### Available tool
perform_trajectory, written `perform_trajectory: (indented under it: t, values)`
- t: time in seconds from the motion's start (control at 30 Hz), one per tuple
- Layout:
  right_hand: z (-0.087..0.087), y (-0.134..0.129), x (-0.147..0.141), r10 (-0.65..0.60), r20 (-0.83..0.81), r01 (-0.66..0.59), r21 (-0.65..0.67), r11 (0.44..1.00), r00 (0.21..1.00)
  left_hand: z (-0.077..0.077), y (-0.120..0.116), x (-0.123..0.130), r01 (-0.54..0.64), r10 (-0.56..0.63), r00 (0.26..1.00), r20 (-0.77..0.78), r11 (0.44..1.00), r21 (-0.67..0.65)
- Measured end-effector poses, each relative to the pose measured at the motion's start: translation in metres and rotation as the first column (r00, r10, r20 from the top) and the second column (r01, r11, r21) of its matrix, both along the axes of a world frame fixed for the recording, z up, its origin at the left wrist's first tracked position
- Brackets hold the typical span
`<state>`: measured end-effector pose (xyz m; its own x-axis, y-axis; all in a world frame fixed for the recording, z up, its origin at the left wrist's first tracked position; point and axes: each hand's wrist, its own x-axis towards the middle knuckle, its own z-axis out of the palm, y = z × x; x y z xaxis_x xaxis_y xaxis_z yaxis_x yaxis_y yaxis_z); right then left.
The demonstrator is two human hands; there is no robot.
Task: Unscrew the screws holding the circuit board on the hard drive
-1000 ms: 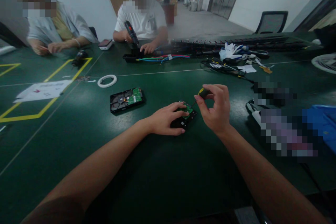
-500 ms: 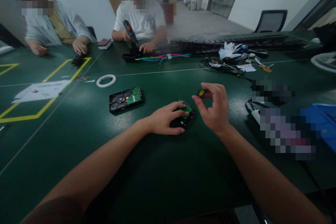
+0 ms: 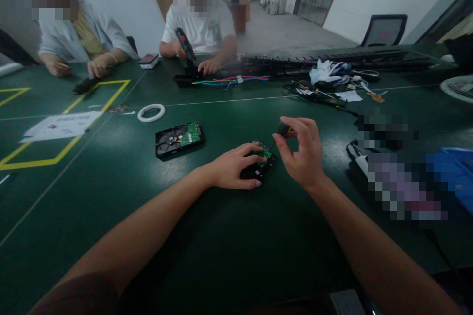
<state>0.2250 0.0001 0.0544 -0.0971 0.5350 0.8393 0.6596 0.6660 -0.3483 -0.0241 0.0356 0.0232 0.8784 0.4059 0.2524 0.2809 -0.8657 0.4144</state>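
My left hand lies with fingers spread over a hard drive, pressing it on the green table. Part of the drive's green circuit board shows between the fingers. My right hand pinches the handle of a small screwdriver between thumb and fingertips. Its thin shaft slants down to the board's right edge; the tip is too small to make out. A second hard drive lies to the left, circuit board facing up.
A white tape ring and a paper sheet lie at the left. Two people sit across the table, one holding a power screwdriver. Cables, white gloves and a blue object lie to the right.
The screwdriver handle has turned in my right hand. My left hand stays on the drive. Across the table at the left, a person's hand has moved left with a dark object.
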Motion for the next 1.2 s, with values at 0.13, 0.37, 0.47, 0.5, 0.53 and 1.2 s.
perform_trajectory:
  t: [0.13,0.37,0.47,0.5,0.53,1.2]
  values:
    - [-0.0036,0.0015,0.0013,0.028,0.02,-0.028,-0.016,0.999,0.999,-0.0009,-0.0004,0.0003,-0.006,0.006,1.0,0.004,1.0,0.0]
    - [-0.0067,0.0013,0.0008,0.044,-0.026,-0.045,-0.045,0.998,0.999,0.0012,-0.0007,0.0001,-0.008,0.008,1.0,0.003,1.0,0.001]
    - [-0.0026,0.0003,-0.0004,0.018,-0.021,-0.018,-0.01,1.0,1.0,0.001,-0.0003,0.0002,-0.002,0.002,1.0,0.002,1.0,0.003]
    - [-0.0015,0.0001,-0.0005,0.006,-0.02,-0.006,-0.003,1.0,1.0,0.0008,-0.0003,0.0003,-0.001,0.0,1.0,0.004,1.0,0.003]
    - [-0.0006,0.0001,-0.0004,-0.003,-0.02,0.003,0.0,1.0,1.0,0.0005,-0.0004,0.0004,0.0,0.0,1.0,0.007,1.0,0.004]
    - [-0.0045,0.0011,0.0019,0.01,-0.006,-0.01,-0.039,0.999,1.0,-0.0005,-0.0006,0.0008,-0.006,0.006,1.0,0.016,1.0,-0.003]
